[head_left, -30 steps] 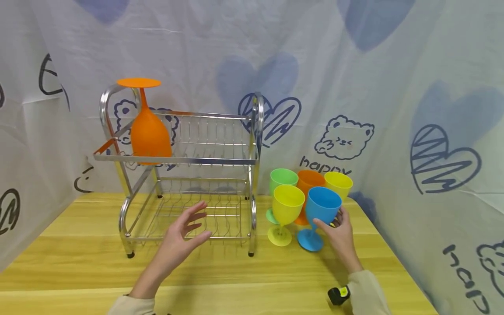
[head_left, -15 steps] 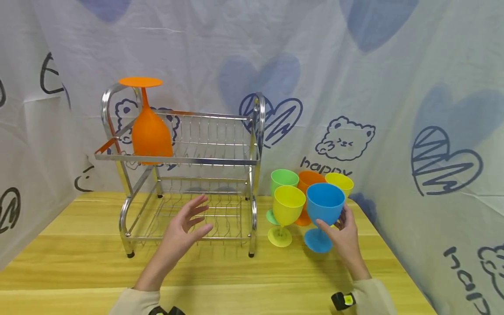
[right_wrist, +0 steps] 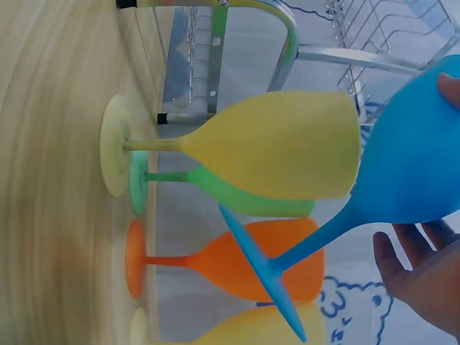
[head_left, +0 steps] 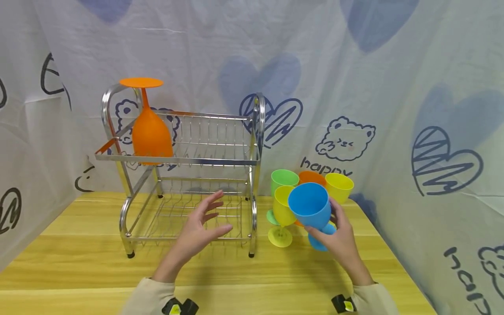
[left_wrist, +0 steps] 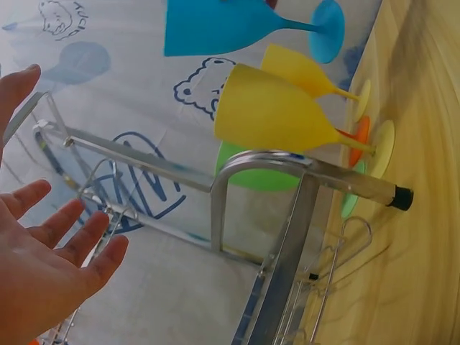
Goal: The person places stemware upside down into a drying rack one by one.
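Note:
My right hand (head_left: 341, 240) grips the bowl of a blue goblet (head_left: 310, 205), thumb on the near side and fingers round the far side. In the right wrist view the goblet's foot (right_wrist: 263, 273) is off the table and the goblet leans over. Behind it stand a yellow goblet (head_left: 282, 210), a green goblet (head_left: 284, 177), an orange goblet (head_left: 312, 177) and a second yellow goblet (head_left: 339, 186), all upright. My left hand (head_left: 198, 232) hovers in front of the rack with fingers spread, holding nothing.
A two-tier metal dish rack (head_left: 197, 161) stands left of the goblets. Upside down on its upper tier, at the left end, sits another orange goblet (head_left: 151, 133). Beneath everything is a wooden table (head_left: 236, 280); a patterned cloth (head_left: 204, 52) hangs behind it.
My right hand has lifted the blue goblet off the table, tilted it and brought it left, in front of the yellow one. My left hand has shifted right.

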Demonstrator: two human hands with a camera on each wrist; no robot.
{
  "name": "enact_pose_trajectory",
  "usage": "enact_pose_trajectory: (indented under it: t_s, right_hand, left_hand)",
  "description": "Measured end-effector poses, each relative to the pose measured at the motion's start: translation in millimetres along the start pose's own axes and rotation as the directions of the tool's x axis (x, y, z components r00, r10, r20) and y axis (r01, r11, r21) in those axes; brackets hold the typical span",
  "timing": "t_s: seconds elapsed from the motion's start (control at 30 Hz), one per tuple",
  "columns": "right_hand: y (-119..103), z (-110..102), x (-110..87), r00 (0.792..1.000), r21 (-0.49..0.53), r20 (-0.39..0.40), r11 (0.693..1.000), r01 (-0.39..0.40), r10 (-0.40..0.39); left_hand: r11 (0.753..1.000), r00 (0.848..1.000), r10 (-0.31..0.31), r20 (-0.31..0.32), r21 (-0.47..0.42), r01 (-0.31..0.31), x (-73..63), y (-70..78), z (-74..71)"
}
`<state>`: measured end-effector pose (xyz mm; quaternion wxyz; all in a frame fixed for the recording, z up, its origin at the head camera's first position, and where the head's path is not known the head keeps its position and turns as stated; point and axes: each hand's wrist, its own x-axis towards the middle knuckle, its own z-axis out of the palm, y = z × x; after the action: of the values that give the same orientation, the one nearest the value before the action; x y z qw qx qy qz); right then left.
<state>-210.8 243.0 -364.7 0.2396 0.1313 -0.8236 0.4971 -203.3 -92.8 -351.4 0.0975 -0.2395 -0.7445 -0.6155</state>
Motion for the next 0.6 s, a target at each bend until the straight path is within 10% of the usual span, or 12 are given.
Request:
enact_pose_trajectory:
  t_s: [0.6]
  right_hand:
    - [-23.3, 16.7, 0.9, 0.954, -0.137, 0.078, 0.944, 0.299, -0.291]
  left_hand:
    - [0.999, 0.996, 0.001, 0.084, -0.052, 0.003, 21.9, 6.7, 54.2]
